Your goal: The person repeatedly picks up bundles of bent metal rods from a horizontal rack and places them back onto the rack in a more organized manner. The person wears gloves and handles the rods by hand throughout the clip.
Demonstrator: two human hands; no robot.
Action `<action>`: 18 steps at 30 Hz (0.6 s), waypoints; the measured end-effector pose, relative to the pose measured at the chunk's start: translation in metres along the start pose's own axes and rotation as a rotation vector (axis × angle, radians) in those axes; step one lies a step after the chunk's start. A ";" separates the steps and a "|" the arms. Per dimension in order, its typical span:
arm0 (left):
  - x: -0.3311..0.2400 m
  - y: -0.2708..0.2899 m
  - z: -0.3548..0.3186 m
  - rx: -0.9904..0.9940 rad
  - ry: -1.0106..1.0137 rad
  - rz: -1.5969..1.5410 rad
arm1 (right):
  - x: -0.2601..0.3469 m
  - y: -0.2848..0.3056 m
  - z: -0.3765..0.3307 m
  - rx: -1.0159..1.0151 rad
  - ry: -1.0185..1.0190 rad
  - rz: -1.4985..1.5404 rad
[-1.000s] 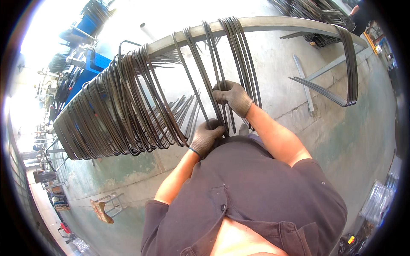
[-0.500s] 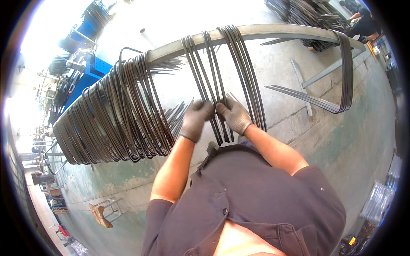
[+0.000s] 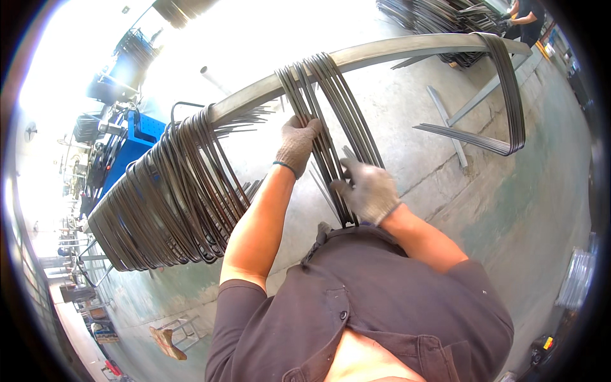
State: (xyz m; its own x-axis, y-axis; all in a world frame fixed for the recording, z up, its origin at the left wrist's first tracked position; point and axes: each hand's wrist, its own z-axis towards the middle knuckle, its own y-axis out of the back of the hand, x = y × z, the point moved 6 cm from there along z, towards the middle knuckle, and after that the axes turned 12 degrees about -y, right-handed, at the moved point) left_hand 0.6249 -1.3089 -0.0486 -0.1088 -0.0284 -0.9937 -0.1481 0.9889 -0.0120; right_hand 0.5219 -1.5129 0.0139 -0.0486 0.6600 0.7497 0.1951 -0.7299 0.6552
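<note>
A long grey steel rail (image 3: 394, 49) runs across the upper view. A small bunch of bent dark steel rods (image 3: 331, 102) hangs over it in the middle. My left hand (image 3: 296, 144), in a grey knit glove, grips the left rods of this bunch high up. My right hand (image 3: 367, 189), also gloved, is closed on the rods lower down, near my chest. A large dense batch of the same bent rods (image 3: 172, 197) hangs on the rail to the left. Another small bunch (image 3: 509, 95) hangs at the rail's right end.
The floor is worn green-grey concrete (image 3: 522, 210). A blue machine (image 3: 130, 143) stands behind the large batch at left. More rod stacks (image 3: 439, 16) and another person (image 3: 525, 16) are at the top right. A small stool (image 3: 168, 337) lies at lower left.
My left hand has climbed up the middle bunch toward the rail. My right hand has stayed lower on the rods. The view has tilted so the rail sits lower in the picture.
</note>
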 end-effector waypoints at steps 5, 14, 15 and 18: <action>-0.022 -0.020 -0.009 0.014 0.052 0.023 | -0.012 0.055 0.019 -0.628 0.212 -0.120; -0.031 -0.029 -0.007 0.094 0.023 -0.084 | -0.079 -0.005 0.054 0.399 -0.513 0.671; -0.031 -0.029 -0.009 0.081 0.029 -0.073 | -0.083 -0.008 0.056 0.386 -0.512 0.666; -0.025 -0.026 -0.014 0.066 0.050 -0.030 | -0.077 -0.007 0.055 0.348 -0.473 0.642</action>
State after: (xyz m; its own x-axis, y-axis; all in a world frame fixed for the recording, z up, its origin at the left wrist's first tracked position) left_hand 0.6178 -1.3360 -0.0217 -0.1540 -0.0637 -0.9860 -0.0872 0.9949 -0.0506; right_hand 0.5786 -1.5491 -0.0537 0.5709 0.2005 0.7961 0.3375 -0.9413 -0.0050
